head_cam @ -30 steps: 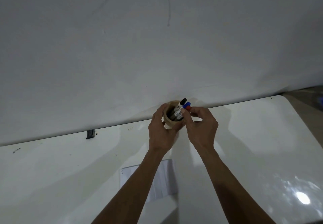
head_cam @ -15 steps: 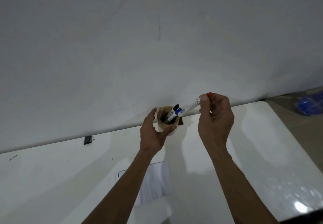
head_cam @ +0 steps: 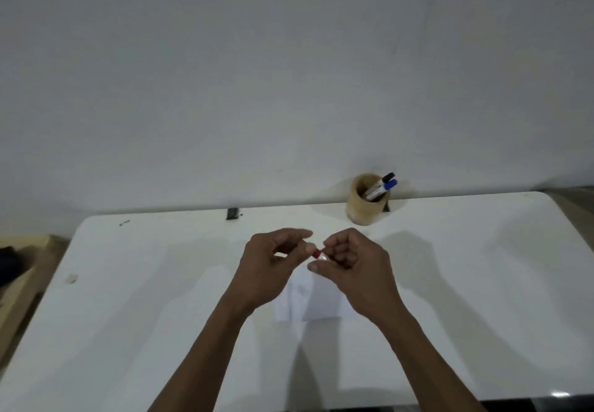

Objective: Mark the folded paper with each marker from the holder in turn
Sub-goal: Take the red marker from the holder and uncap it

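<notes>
Two hands: both mine, raised together above the counter [head_cam: 128, 315], nearly touching at the fingertips.
Right hand [head_cam: 356, 267]: curled into a loose fist around the red marker [head_cam: 318, 254]; only its red end and a bit of pale barrel show between my hands.
Left hand [head_cam: 273, 263]: fingers [head_cam: 297, 234] half bent, thumb and forefinger meeting at the red end of the marker; whether they truly pinch it or only touch it I cannot tell.
Folded paper [head_cam: 318, 299]: white, flat on the counter directly below my hands, partly covered by both wrists.
Holder [head_cam: 364, 205]: tan round cup at the counter's far edge against the wall [head_cam: 289, 74], to the right of my hands and well apart from them.
Markers in holder: black-capped marker [head_cam: 387, 177] and blue-capped marker [head_cam: 391, 184], both leaning right, caps above the rim.
Counter edge: small dark clip-like piece [head_cam: 232, 213] on the far edge, left of the holder.
Counter surface: glossy white, a faint smudge [head_cam: 71, 278] near the left side.
</notes>
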The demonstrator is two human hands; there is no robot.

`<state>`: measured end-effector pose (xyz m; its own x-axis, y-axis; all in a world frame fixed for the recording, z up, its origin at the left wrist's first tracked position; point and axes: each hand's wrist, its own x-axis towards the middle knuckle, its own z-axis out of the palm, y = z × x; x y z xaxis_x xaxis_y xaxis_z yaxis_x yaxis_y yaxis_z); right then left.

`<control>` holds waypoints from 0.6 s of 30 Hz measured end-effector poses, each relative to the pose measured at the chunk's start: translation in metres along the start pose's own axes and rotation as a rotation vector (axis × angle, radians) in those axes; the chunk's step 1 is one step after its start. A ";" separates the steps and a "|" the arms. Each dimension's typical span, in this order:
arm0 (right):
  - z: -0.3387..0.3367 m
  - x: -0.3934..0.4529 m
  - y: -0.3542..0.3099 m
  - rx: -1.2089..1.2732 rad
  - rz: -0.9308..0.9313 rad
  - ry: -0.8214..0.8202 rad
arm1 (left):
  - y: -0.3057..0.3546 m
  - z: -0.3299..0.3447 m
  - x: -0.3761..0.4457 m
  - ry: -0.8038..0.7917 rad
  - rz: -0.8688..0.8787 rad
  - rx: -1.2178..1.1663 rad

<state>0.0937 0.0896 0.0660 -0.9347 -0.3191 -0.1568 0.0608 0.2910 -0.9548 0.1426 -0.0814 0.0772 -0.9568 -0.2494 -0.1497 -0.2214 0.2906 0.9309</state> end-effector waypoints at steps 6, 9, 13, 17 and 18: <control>0.038 -0.032 0.004 -0.204 -0.014 -0.206 | -0.045 -0.037 -0.054 0.106 -0.135 -0.180; 0.044 -0.044 0.012 -0.211 0.028 -0.218 | -0.066 -0.053 -0.076 0.189 -0.203 -0.303; 0.057 -0.057 0.010 0.156 0.059 -0.101 | -0.079 -0.064 -0.099 0.204 -0.210 -0.317; 0.081 -0.066 0.006 0.566 0.218 0.026 | -0.080 -0.062 -0.113 0.210 -0.164 -0.263; 0.087 -0.068 0.005 0.615 0.249 0.024 | -0.080 -0.060 -0.114 0.217 -0.162 -0.258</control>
<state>0.1879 0.0341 0.0494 -0.8739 -0.2868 -0.3926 0.4584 -0.2169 -0.8619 0.2809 -0.1317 0.0400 -0.8451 -0.4707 -0.2535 -0.2850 -0.0045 0.9585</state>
